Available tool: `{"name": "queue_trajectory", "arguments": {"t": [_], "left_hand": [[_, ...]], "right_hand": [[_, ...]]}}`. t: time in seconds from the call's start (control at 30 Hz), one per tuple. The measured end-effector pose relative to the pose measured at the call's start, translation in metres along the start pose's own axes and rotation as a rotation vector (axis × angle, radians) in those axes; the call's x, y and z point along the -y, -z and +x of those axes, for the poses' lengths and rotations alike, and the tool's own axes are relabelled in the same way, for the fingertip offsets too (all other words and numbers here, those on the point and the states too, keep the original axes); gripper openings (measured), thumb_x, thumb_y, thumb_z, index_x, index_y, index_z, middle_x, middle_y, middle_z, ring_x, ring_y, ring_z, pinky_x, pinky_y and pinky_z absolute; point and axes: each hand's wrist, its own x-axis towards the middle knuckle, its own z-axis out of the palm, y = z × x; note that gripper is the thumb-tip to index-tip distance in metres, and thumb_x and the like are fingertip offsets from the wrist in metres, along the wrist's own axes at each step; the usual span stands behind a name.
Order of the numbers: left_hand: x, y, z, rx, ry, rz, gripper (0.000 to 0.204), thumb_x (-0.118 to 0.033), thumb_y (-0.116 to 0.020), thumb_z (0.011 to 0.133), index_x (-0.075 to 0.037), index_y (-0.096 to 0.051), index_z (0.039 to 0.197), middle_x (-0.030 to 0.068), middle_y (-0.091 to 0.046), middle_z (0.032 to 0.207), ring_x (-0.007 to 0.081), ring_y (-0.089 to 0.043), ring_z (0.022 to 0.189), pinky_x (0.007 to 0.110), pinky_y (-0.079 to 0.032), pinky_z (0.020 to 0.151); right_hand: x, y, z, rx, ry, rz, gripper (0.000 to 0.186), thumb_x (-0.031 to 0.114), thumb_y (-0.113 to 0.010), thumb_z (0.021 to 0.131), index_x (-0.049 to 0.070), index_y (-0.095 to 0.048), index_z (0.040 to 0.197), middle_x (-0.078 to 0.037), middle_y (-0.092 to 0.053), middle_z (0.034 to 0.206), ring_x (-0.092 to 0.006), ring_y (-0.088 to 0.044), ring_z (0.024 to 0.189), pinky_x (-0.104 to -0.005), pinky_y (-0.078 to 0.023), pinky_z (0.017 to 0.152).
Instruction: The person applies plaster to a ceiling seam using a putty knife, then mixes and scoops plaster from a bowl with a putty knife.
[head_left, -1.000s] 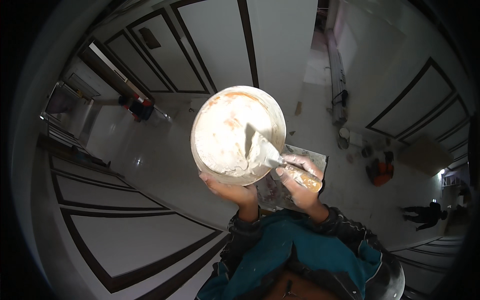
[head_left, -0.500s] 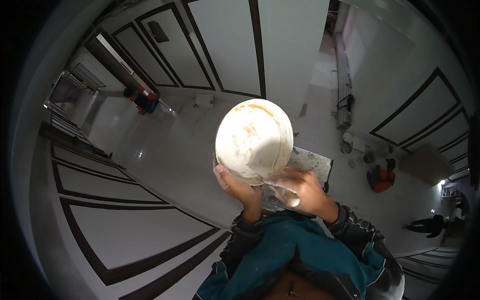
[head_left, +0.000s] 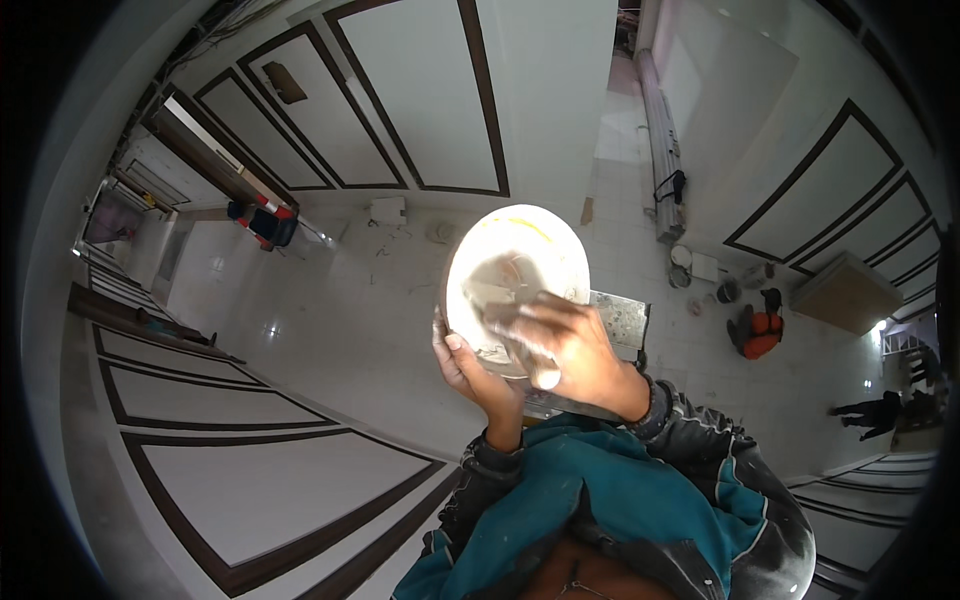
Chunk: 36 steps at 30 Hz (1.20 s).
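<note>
Centre frame: round tub [head_left: 584,268], pale paste [head_left: 487,270] inside. Left hand [head_left: 474,370] grips its lower-left side; right hand [head_left: 562,335] reaches over it, closed round scraper handle [head_left: 546,376].

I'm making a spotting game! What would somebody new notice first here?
Probably the brightly lit, pale bowl near the middle, with the left hand holding its lower left side. The right hand is over its lower right, gripping a tool handle. Next, perhaps, the person in orange over on the right.
</note>
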Motion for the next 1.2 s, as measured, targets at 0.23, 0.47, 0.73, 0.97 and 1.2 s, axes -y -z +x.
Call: {"name": "queue_trajectory", "arguments": {"t": [0.23,0.47,0.73,0.97,1.2], "left_hand": [[0.004,0.012,0.01,-0.072,0.095,-0.089,0.054,-0.04,-0.042,0.103,0.004,-0.043,0.135,0.0198,-0.052,0.131,0.0287,-0.058,0.116,0.04,-0.053,0.094],[0.022,0.022,0.01,-0.015,0.06,-0.193,0.054,-0.036,-0.042,0.103,0.006,-0.041,0.137,0.0206,-0.052,0.131,0.0287,-0.057,0.119,0.04,-0.052,0.097],[0.017,0.013,0.008,0.042,0.072,-0.147,0.053,-0.034,-0.042,0.104,0.006,-0.042,0.138,0.0199,-0.052,0.134,0.027,-0.056,0.12,0.038,-0.049,0.098],[0.017,0.018,0.02,0.002,0.122,-0.13,0.046,-0.037,-0.041,0.104,0.004,-0.048,0.126,0.0179,-0.057,0.12,0.0262,-0.062,0.108,0.038,-0.055,0.088],[0.019,0.017,0.016,0.017,0.155,-0.206,0.05,-0.036,-0.041,0.104,0.004,-0.043,0.133,0.0198,-0.054,0.128,0.0287,-0.06,0.115,0.04,-0.054,0.094]], "right_hand": [[-0.006,-0.007,-0.028,0.126,0.145,0.099,0.046,0.007,-0.071,0.069,0.013,-0.07,0.114,-0.008,-0.07,0.105,-0.0226,-0.067,0.092,-0.0334,-0.06,0.075],[-0.013,0.022,0.009,-0.198,-0.019,0.21,0.034,0.001,-0.071,0.073,0.006,-0.071,0.106,-0.011,-0.07,0.091,-0.0245,-0.067,0.077,-0.0352,-0.056,0.067],[-0.009,0.007,-0.004,0.066,0.0,0.042,0.048,0.01,-0.074,0.063,0.009,-0.07,0.111,-0.012,-0.068,0.11,-0.0311,-0.065,0.104,-0.0395,-0.058,0.079],[-0.007,-0.002,-0.029,0.169,0.075,0.08,0.04,0.007,-0.068,0.072,0.011,-0.073,0.112,-0.007,-0.071,0.112,-0.0238,-0.066,0.095,-0.0347,-0.058,0.082],[-0.016,0.017,-0.005,-0.193,-0.122,0.229,0.034,0.003,-0.072,0.076,0.008,-0.072,0.109,-0.013,-0.071,0.097,-0.0271,-0.067,0.084,-0.0374,-0.056,0.075]]}}
